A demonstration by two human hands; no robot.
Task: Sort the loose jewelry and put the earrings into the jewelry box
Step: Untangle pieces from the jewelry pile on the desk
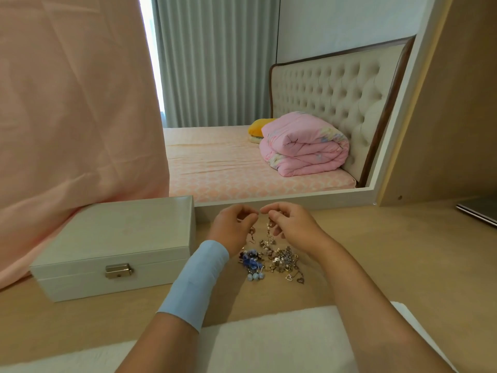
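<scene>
Pale wooden desk (390, 265) is carrying everything. 1 white jewelry box (113, 238) is sitting at its left side, lid down, with 1 metal latch (119, 271) facing the person. It is looking rigid and fairly weighty, so it is probably best steadied at the base while the lid is raised from the latch edge.

Just right of the box, the 2 hands are hovering above the desk with their fingertips nearly meeting. The left hand (232, 224) is pinching 1 small hooked earring (252, 232), and the right hand (290, 224) is pinching 1 dangling piece (269, 229).

Beneath them, 1 tangled jewelry pile (271, 261) is lying on the desk. Its pieces are too small and knotted to count, though there are likely more than 10. They are probably light, limp and prone to snagging. Fingertips lifting slowly by a hook or clasp are looking like the safest hold.
</scene>
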